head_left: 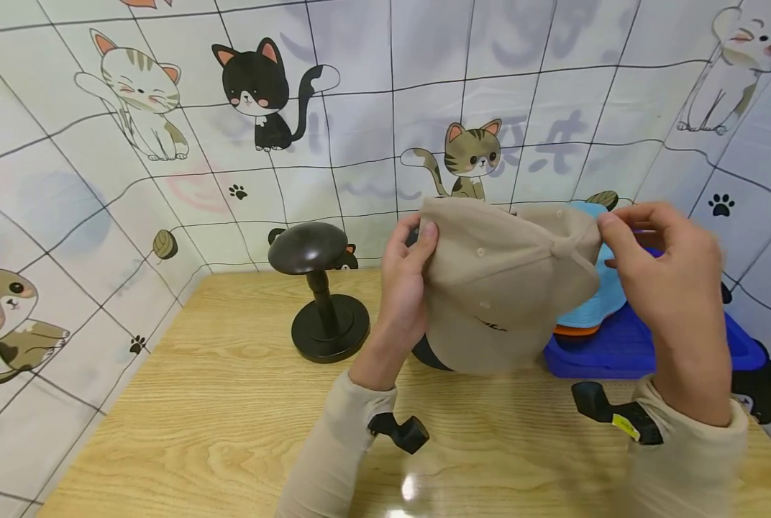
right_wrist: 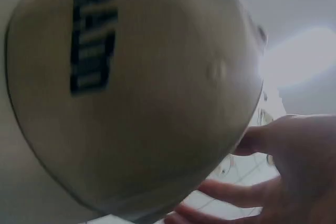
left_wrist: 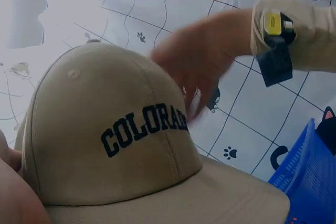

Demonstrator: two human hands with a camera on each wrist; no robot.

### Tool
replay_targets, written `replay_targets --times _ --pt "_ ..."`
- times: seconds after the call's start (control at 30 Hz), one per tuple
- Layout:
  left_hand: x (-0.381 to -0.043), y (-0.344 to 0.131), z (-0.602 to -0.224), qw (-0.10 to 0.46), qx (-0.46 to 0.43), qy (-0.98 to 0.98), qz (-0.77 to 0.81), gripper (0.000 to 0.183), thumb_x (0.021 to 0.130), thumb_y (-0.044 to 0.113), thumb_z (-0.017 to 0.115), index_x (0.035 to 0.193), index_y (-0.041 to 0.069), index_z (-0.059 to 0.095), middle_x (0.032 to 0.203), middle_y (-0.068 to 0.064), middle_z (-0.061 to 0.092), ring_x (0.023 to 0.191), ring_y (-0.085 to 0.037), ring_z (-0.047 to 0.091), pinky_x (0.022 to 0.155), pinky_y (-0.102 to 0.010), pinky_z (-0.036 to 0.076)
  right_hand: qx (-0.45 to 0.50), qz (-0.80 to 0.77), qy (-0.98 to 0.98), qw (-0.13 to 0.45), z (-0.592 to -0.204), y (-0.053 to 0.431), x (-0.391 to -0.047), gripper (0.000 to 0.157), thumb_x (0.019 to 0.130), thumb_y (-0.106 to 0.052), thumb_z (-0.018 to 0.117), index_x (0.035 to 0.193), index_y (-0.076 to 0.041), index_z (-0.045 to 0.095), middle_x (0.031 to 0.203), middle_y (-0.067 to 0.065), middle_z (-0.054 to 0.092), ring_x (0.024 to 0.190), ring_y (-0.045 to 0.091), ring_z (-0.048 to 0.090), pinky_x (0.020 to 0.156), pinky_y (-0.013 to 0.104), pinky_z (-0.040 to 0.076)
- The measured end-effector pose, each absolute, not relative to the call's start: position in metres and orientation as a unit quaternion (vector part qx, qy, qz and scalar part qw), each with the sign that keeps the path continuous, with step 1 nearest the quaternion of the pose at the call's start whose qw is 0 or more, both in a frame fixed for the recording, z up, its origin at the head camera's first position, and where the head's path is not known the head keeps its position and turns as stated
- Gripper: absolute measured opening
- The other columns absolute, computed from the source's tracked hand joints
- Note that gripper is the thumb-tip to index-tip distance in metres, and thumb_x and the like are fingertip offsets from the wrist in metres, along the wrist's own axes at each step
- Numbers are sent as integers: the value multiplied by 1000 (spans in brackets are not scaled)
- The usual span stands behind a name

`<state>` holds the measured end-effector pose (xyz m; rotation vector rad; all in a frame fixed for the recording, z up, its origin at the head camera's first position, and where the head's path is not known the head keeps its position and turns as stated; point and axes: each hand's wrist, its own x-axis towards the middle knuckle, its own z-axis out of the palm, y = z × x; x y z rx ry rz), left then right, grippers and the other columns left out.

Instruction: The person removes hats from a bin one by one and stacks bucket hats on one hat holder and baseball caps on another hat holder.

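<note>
A beige baseball cap point(head_left: 495, 288) hangs over the table between both hands, its crown toward the head camera and slightly creased. Dark letters beginning "COLORA" run across its front, and its brim point(left_wrist: 247, 198) points toward the lower right in the left wrist view. My left hand point(head_left: 401, 288) grips the cap's left edge, thumb on the near side. At the cap's right side, my right hand point(head_left: 673, 266) pinches the fabric with thumb and bent fingers. Part of something dark point(head_left: 429, 354) shows below the cap's left side.
To the left stands a black hat stand point(head_left: 321, 288) with a domed top and round base. A blue plastic basket point(head_left: 599, 363) sits at the right, holding a light blue hat point(head_left: 595, 306) with an orange edge under it. A cat-patterned wall covering point(head_left: 372, 144) borders the wooden table point(head_left: 230, 417).
</note>
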<state>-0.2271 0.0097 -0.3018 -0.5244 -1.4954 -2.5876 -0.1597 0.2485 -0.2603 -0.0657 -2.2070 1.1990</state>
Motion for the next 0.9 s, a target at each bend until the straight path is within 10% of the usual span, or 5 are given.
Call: replay_targets --times 0.17,0.33,0.67,0.9 --pt "-227 9 -300 39 -195 -487 -851 19 106 20 58 124 16 61 87 8 69 76 -7 65 74 -25 52 34 446 -887 111 -270 280 -179 46 111 -43 36 142 -10 45 126 6 55 91 -15 55 69 10 53" --pt "-227 4 -299 26 -204 -491 -846 20 107 21 57 127 17 60 86 8 68 77 -7 65 74 -25 52 47 462 -886 10 -273 291 -193 29 111 -48 28 131 -33 44 103 -20 61 89 -5 64 73 19 55" --pt "-228 -12 -301 3 -201 -505 -840 20 107 21 57 127 18 60 85 10 71 76 -7 67 71 -25 54 108 571 -813 32 -275 277 -193 27 111 -23 46 136 -23 56 132 -11 57 93 10 65 77 25 51" --pt "-230 -31 -306 4 -170 -521 -837 19 106 21 58 125 17 60 83 10 72 76 -5 68 72 -24 54 219 664 -712 62 -278 261 -194 23 107 -6 53 127 -5 63 122 -2 72 96 13 70 81 21 56"
